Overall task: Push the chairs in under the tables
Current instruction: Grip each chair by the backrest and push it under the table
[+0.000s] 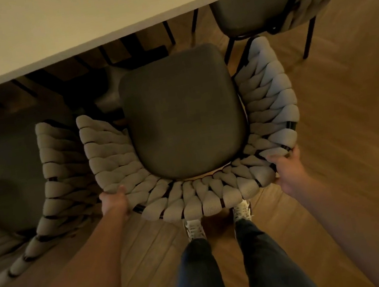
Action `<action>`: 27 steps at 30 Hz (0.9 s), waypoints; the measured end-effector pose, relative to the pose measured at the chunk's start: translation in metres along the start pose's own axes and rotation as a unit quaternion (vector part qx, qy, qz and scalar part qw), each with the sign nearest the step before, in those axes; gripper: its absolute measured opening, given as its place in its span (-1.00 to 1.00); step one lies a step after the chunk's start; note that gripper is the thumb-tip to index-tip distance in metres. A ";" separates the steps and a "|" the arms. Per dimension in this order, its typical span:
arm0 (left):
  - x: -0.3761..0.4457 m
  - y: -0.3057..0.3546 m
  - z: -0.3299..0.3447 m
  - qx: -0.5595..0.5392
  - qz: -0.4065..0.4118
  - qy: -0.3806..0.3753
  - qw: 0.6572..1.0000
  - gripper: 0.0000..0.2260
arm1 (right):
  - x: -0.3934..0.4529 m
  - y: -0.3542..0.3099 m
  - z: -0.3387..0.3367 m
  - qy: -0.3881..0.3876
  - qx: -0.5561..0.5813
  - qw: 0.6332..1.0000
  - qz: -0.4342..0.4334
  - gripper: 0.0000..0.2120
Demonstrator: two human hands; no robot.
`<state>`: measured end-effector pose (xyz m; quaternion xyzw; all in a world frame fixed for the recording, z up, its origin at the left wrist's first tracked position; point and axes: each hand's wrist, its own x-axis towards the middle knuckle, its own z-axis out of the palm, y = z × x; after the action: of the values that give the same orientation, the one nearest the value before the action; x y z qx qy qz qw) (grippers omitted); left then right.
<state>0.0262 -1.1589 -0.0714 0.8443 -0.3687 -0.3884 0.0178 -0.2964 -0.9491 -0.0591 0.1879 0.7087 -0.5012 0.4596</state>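
On a wooden plank floor [345, 115], our grey woven-backed chair with a dark padded seat [185, 116] stood just off the white table's [85, 17] near edge. Our left hand [115, 202] and right hand [286, 166] gripped its curved back; it looked rigid and moderately light, so we judged it would slide easily.

Chairs [185, 116] on seemingly wooden floor [342, 96]
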 end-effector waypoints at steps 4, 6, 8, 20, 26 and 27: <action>0.002 -0.001 -0.004 0.005 0.008 -0.007 1.000 -0.45 | 0.001 0.005 0.003 0.000 -0.012 1.000 -0.005 -0.14; 0.004 -0.002 -0.006 -0.001 0.009 -0.015 1.000 -0.45 | 0.001 0.006 0.006 0.007 -0.016 1.000 -0.013 -0.19; 0.006 -0.004 -0.006 -0.001 0.011 -0.017 1.000 -0.46 | 0.001 0.007 0.008 0.017 -0.020 0.999 -0.020 -0.23; 0.033 -0.017 -0.038 0.016 0.028 -0.004 0.999 -0.51 | -0.012 0.030 0.038 -0.004 0.003 1.000 -0.015 -0.29; 0.043 -0.016 -0.046 0.054 0.039 -0.015 0.998 -0.50 | -0.011 0.032 0.047 0.003 0.028 1.000 -0.012 -0.37; 0.043 -0.016 -0.046 0.056 0.041 -0.015 0.997 -0.49 | -0.011 0.031 0.047 0.006 0.032 0.999 -0.014 -0.39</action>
<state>0.0845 -1.1864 -0.0720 0.8220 -0.4247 -0.3789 -0.0189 -0.2464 -0.9749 -0.0705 0.1957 0.6978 -0.5287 0.4419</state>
